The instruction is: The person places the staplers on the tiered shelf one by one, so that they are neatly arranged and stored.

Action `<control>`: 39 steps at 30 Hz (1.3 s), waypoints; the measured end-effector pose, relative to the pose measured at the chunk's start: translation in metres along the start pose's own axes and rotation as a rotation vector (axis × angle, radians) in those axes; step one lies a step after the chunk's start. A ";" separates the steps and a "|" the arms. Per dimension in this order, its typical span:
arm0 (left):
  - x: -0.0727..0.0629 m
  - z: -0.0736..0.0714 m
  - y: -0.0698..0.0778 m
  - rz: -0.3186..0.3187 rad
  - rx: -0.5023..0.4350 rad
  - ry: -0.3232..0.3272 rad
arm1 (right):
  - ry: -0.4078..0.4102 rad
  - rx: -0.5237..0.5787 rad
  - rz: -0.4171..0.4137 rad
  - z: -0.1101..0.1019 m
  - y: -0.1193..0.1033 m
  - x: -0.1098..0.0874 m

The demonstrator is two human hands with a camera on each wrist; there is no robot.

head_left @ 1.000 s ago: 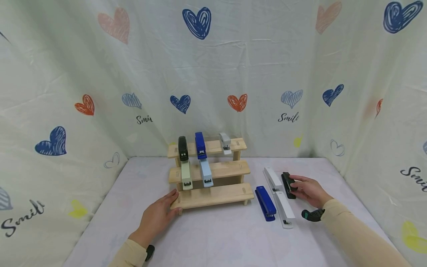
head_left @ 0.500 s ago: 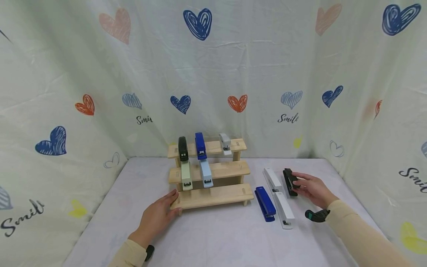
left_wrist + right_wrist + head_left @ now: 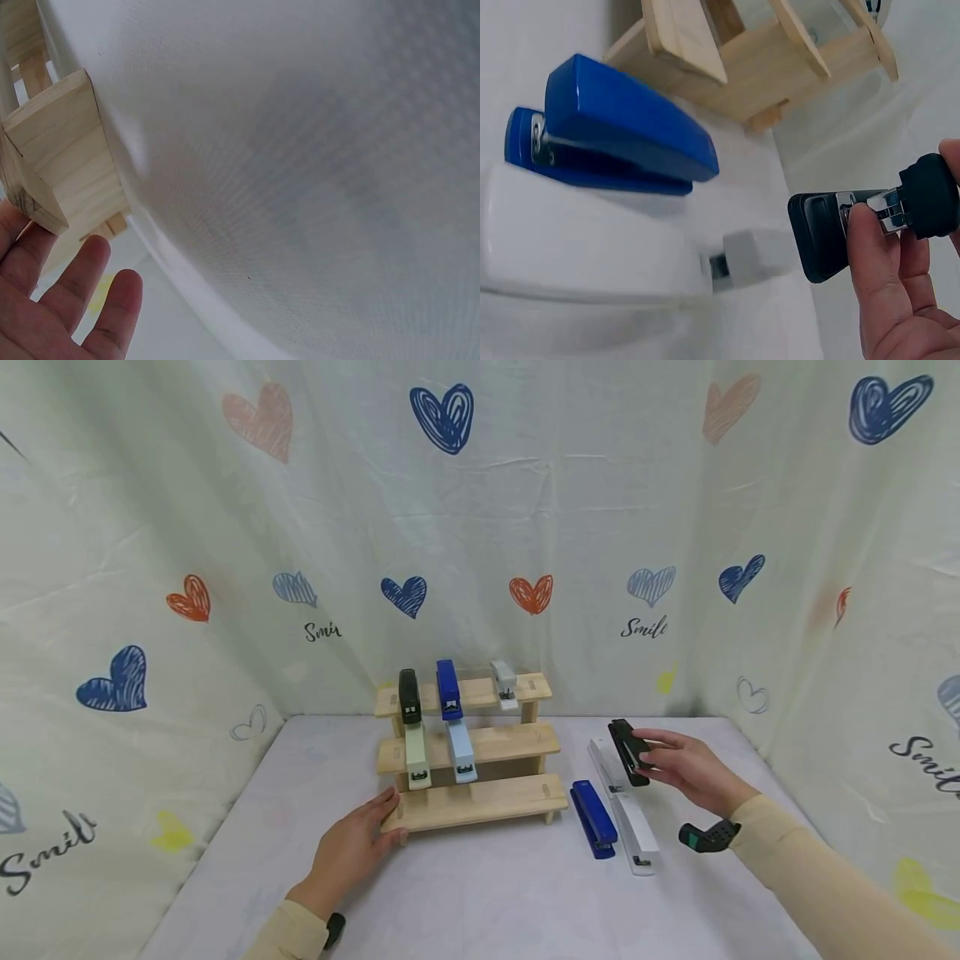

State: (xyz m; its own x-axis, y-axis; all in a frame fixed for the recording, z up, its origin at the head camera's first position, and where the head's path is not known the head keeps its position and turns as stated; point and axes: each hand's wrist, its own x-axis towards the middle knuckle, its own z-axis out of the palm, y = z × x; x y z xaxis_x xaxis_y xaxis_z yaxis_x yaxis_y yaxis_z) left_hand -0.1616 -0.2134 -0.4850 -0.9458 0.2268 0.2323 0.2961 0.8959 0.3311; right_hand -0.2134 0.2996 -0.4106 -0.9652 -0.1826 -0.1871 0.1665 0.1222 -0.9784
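My right hand (image 3: 693,768) pinches a black stapler (image 3: 628,752) between thumb and fingers, raised over the far white stapler (image 3: 602,756), which it partly hides. In the right wrist view, the black stapler (image 3: 817,232) shows its metal parts between the fingers. My left hand (image 3: 356,852) grips the left end of the lowest step of a three-tier wooden stand (image 3: 480,802); in the left wrist view two fingertips of the left hand (image 3: 52,300) reach the board while other fingers extend past it. A blue stapler (image 3: 593,818) and a near white stapler (image 3: 635,833) lie right of the stand.
On the top tier stand a black stapler (image 3: 409,696), a blue stapler (image 3: 448,689) and a small grey stapler (image 3: 504,683). The middle tier holds a green stapler (image 3: 417,756) and a light blue stapler (image 3: 462,750). A heart-printed curtain (image 3: 480,527) surrounds the white table (image 3: 480,902).
My right hand has lifted the black stapler off the table and carried it left and away, over the far white stapler. The left hand stays on the stand.
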 end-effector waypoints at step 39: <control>-0.001 -0.003 0.002 -0.007 -0.009 -0.006 | -0.074 0.057 0.050 0.157 -0.052 0.059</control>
State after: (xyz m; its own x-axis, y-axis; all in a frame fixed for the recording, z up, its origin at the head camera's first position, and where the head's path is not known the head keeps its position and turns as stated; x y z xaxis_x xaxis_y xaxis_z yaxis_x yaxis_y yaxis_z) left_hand -0.1599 -0.2126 -0.4821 -0.9486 0.2230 0.2247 0.2909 0.8940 0.3408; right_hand -0.2478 0.1292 -0.3843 -0.9380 -0.2499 -0.2402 0.2279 0.0774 -0.9706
